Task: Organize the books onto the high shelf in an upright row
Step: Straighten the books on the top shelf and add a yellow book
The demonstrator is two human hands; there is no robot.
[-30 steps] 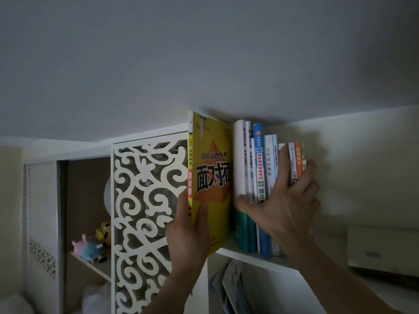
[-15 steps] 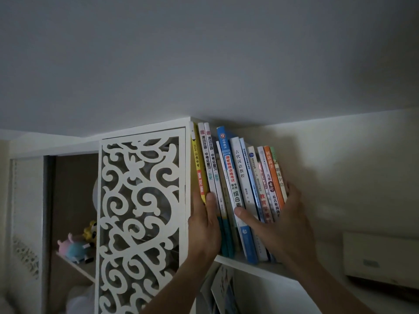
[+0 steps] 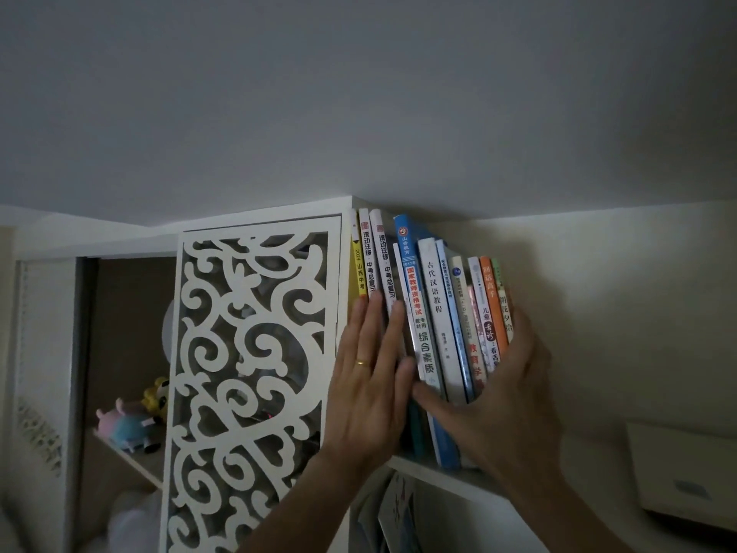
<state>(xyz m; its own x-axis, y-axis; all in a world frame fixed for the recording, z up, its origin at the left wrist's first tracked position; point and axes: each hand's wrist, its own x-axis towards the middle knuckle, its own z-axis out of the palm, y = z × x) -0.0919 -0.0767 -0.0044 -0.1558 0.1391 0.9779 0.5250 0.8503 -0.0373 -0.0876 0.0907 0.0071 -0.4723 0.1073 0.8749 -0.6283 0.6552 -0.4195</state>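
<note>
The left hand [image 3: 369, 377] lies flat w/ straight fingers against the spines at the left end of the row of books [image 3: 432, 313], holding nothing; a gold ring [image 3: 362, 362] sits on one finger. Its fingertips reach the yellow book [image 3: 357, 269] and the two white-spined books [image 3: 377, 261] next to it. The right hand [image 3: 502, 397] is spread wide and cups the right part of the row: thumb [image 3: 432, 397] stretched left across the lower spines, touching or nearly touching the left hand, palm and fingers curved round the outer end by the green book [image 3: 503, 297] (fingertips hidden behind the books, so exact contact there can't be told).

The row stands on the high shelf [image 3: 442, 474], spines out, packed side by side just under the ceiling [image 3: 359, 93]. Left-end vols are nearly upright against the white side panel [image 3: 345, 269]; from the blue book [image 3: 410, 281] rightward they lean, tops tilted left, incl. the white one [image 3: 434, 297] and the orange one [image 3: 491, 301].

Left of the shelf hangs a white fretwork screen [image 3: 251, 373] w/ scroll cut-outs. Further left, on a lower shelf, plush toys [image 3: 131, 421] lie in a dim compartment. Below the high shelf some papers or thin books [image 3: 393, 512] are tucked in. At right, a pale box-like unit [image 3: 682, 472] sits against the wall [image 3: 618, 293].
</note>
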